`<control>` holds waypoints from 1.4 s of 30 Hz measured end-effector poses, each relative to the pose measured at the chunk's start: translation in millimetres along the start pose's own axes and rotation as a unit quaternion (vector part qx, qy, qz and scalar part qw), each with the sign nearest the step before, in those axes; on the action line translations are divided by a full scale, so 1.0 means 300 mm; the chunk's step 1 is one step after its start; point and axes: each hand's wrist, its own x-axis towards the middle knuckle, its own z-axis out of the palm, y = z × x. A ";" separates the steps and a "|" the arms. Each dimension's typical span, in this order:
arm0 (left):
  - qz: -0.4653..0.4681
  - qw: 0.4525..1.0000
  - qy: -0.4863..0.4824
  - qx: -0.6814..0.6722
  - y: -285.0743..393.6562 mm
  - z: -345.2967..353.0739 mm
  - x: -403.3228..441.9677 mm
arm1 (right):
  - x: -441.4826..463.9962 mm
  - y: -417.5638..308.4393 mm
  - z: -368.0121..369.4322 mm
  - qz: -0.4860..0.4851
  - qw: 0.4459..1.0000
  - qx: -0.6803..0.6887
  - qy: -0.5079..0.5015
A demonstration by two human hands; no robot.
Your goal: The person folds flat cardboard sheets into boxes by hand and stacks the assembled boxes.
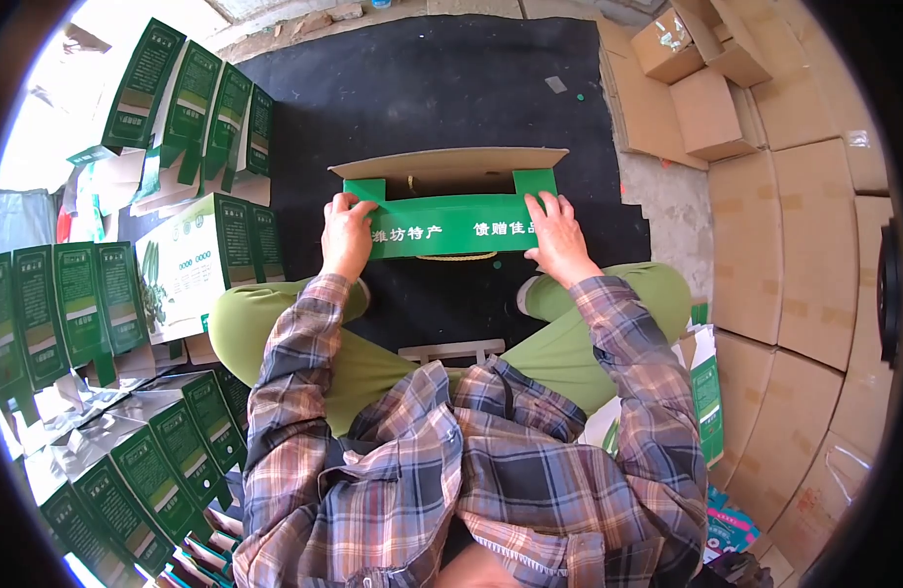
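Presumably for balance, the left hand [347, 238] and right hand [561, 238] clamp their fingers on opposite ends of the green cardboard box [451, 211], toward the black cloth [422, 98]'s near edge.

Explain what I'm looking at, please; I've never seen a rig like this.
There is no machine: a person sits cross-legged, working bare-handed. The single picture comes from a camera worn on their head, looking forward and down, so their left hand appears at left and their right hand at right. Both hold the near side of a green box with white lettering; its far brown flap is open. Beneath is a black sheet. More green cartons stand at left, with brown cardboard boxes at right.
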 end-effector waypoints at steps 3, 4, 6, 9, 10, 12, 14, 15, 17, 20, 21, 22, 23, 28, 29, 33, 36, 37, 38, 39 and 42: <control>0.064 0.998 -0.009 -0.013 0.015 -0.018 -0.011 | 0.010 0.006 0.007 -0.018 0.999 -0.005 0.031; 0.061 0.998 -0.008 -0.012 0.024 -0.029 -0.017 | 0.013 0.004 0.002 -0.016 0.999 0.003 0.031; 0.115 0.992 -0.056 -0.010 0.041 -0.051 -0.026 | 0.019 0.008 0.001 -0.019 0.999 0.010 0.036; 0.135 0.987 -0.075 0.047 0.054 -0.044 -0.034 | 0.023 0.011 0.003 -0.017 0.999 0.024 0.040; 0.138 0.984 -0.087 0.076 0.061 -0.044 -0.034 | 0.025 0.012 -0.001 -0.016 0.999 0.031 0.040; 0.145 0.983 -0.078 0.080 0.056 -0.035 -0.031 | 0.026 0.011 -0.002 -0.016 0.998 0.034 0.043; 0.137 0.983 -0.092 0.081 0.061 -0.041 -0.028 | 0.025 0.012 0.000 -0.016 0.998 0.036 0.047; 0.136 0.983 -0.091 0.081 0.060 -0.040 -0.026 | 0.026 0.015 0.000 -0.020 0.998 0.042 0.049; 0.151 0.982 -0.087 0.079 0.053 -0.040 -0.023 | 0.029 0.018 0.003 -0.026 0.997 0.047 0.050; 0.155 0.980 -0.097 0.075 0.043 -0.037 -0.015 | 0.030 0.030 0.014 -0.044 0.996 0.043 0.065; 0.156 0.980 -0.099 0.074 0.043 -0.031 -0.014 | 0.028 0.032 0.015 -0.047 0.997 0.039 0.055; 0.154 0.979 -0.107 0.078 0.041 -0.024 -0.011 | 0.030 0.034 0.014 -0.051 0.997 0.035 0.046; 0.151 0.978 -0.115 0.082 0.037 -0.020 -0.009 | 0.032 0.033 0.014 -0.051 0.997 0.035 0.045; 0.159 0.971 -0.064 0.167 0.053 0.023 -0.027 | 0.012 0.006 -0.002 -0.032 0.999 -0.007 -0.006; 0.160 0.969 -0.070 0.173 0.071 0.008 -0.027 | 0.020 0.003 0.006 -0.031 0.999 -0.016 -0.010; 0.201 0.965 -0.084 0.144 0.077 0.020 -0.029 | 0.032 -0.005 0.025 -0.024 0.998 -0.032 -0.042; 0.190 0.969 -0.109 0.118 0.089 0.022 -0.035 | 0.033 -0.021 0.029 -0.010 0.997 -0.020 -0.076; 0.209 0.965 -0.091 0.127 0.082 0.030 -0.032 | 0.037 -0.025 0.028 -0.004 0.996 -0.008 -0.085; 0.229 0.961 -0.073 0.136 0.077 0.039 -0.032 | 0.037 -0.016 0.039 -0.017 0.996 -0.012 -0.085; 0.219 0.964 -0.066 0.137 0.080 0.034 -0.031 | 0.040 -0.015 0.045 -0.023 0.997 -0.004 -0.078; 0.232 0.964 -0.073 0.107 0.084 0.031 -0.016 | 0.056 -0.005 0.031 -0.024 0.996 0.008 -0.084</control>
